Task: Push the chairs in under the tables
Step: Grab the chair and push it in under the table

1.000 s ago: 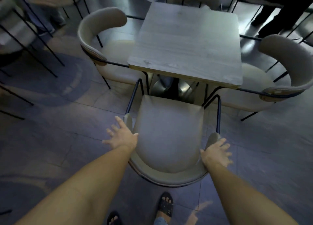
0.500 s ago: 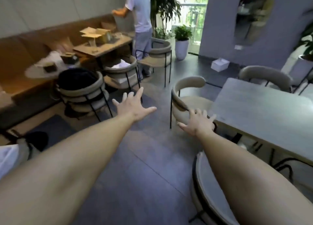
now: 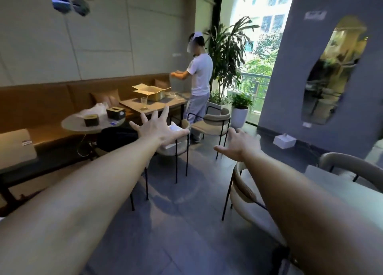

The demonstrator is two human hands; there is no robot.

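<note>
My left hand (image 3: 158,127) and my right hand (image 3: 241,144) are stretched out in the air ahead of me, fingers spread, holding nothing. Beside my right forearm a beige chair (image 3: 245,194) stands at the grey table (image 3: 339,187) on the right, with another curved chair back (image 3: 356,164) behind that table. Further off, a chair (image 3: 178,148) with white items on its seat and a second chair (image 3: 213,123) stand by the wooden table (image 3: 157,103) near the wall. A dark round seat (image 3: 116,138) sits beside a round table (image 3: 91,123).
A person in white (image 3: 199,88) stands at the wooden table, where a cardboard box (image 3: 151,92) and a glass (image 3: 143,103) rest. A brown bench (image 3: 45,100) runs along the left wall. Potted plants (image 3: 238,106) and a white box (image 3: 284,141) stand near the window.
My view has swung up and left from the chair pushed under the grey table to the wall-side tables. Both hands have left that chair and hang open in the air.
</note>
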